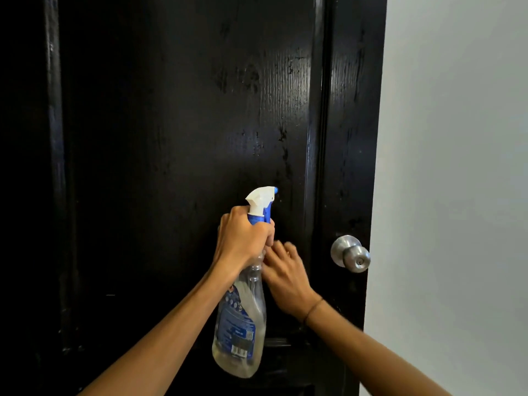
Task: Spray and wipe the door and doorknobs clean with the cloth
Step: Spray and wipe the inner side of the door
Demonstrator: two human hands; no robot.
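A glossy black door (177, 124) fills most of the view, with wet streaks on its upper right panel. Its silver doorknob (351, 254) sits at the right edge. My left hand (243, 238) grips the neck of a clear spray bottle (240, 324) with a white and blue trigger head (261, 201) that points at the door. My right hand (285, 270) reaches in just right of the bottle's neck, fingers blurred and touching near my left hand's fingers. No cloth is in view.
A pale grey wall (457, 167) runs along the right of the door's edge. The door's raised panel moulding (323, 138) runs vertically left of the knob.
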